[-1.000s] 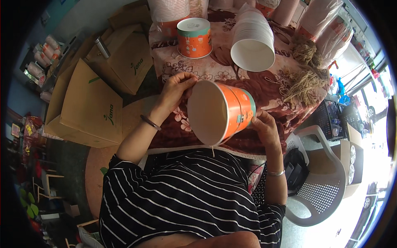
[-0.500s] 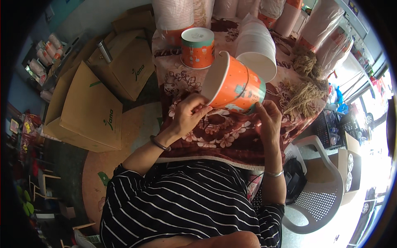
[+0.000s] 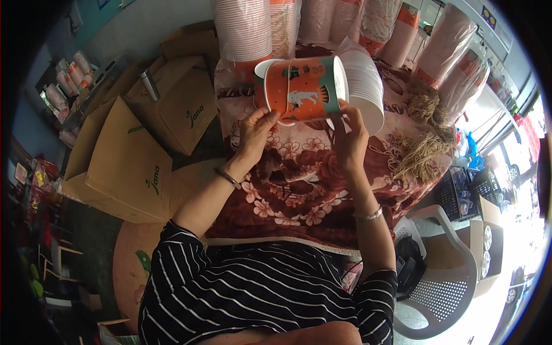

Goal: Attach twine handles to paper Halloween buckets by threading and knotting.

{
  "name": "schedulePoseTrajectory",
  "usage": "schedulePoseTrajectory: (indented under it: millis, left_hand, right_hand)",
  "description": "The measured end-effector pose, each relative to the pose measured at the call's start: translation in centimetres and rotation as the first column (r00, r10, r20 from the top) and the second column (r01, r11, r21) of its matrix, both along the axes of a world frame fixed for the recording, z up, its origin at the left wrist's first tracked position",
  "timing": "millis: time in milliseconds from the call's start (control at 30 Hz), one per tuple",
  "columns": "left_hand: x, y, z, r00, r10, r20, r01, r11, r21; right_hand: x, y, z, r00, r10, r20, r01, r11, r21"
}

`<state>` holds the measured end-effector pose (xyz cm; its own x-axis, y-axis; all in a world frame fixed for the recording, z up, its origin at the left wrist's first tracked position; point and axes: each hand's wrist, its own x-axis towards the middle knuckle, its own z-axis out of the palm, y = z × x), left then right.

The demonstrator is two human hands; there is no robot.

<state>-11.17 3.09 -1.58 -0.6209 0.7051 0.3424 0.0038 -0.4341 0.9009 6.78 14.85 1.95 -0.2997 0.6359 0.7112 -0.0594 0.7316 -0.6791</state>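
Observation:
I hold an orange paper bucket (image 3: 307, 95) with a green band and a pale cord (image 3: 288, 80) across its side. It lies sideways in the air over the table, rim to the left and base to the right. My left hand (image 3: 256, 135) pinches the lower part of the rim between thumb and fingers. At the base end, my right hand (image 3: 351, 135) grips the lower edge. Behind it, a second bucket (image 3: 260, 72) on the table is mostly hidden. To the right lies a nested stack of white-lined buckets (image 3: 368, 95).
A flowered brown cloth (image 3: 310, 195) covers the table. Plastic-wrapped bucket stacks (image 3: 244, 34) stand along the back. Bundles of tan cord (image 3: 425, 146) lie at the right edge. Cardboard boxes (image 3: 129, 167) stand at left, a grey plastic chair (image 3: 443, 287) at right.
Both hands have carried the bucket up and away from me, turning it level on its side. It now covers most of the second bucket. The cord has shifted toward the rim.

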Motion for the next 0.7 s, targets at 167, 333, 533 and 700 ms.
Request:
schedulePoseTrajectory:
  millis: [167,333,533,700]
  left_hand:
    - [-5.7,2.9,0.8,0.988,0.051,-0.148,-0.051,0.999,-0.001]
    - [-13.1,5.8,-0.7,0.916,0.213,-0.340,-0.240,0.970,-0.039]
    - [-17.6,8.1,0.0,0.548,0.134,-0.825,-0.232,0.973,0.004]
    - [-12.8,8.8,1.6,0.471,0.072,-0.879,-0.264,0.963,-0.063]
  right_hand:
    - [-2.8,4.4,2.9,1.000,-0.011,-0.022,0.010,0.999,-0.047]
    - [-4.5,6.9,5.0,0.999,-0.020,0.036,0.018,0.999,0.034]
    - [-5.9,9.8,5.5,0.998,-0.042,0.045,0.036,0.992,0.122]
    - [-6.6,12.3,6.1,0.992,-0.073,0.107,0.058,0.989,0.137]
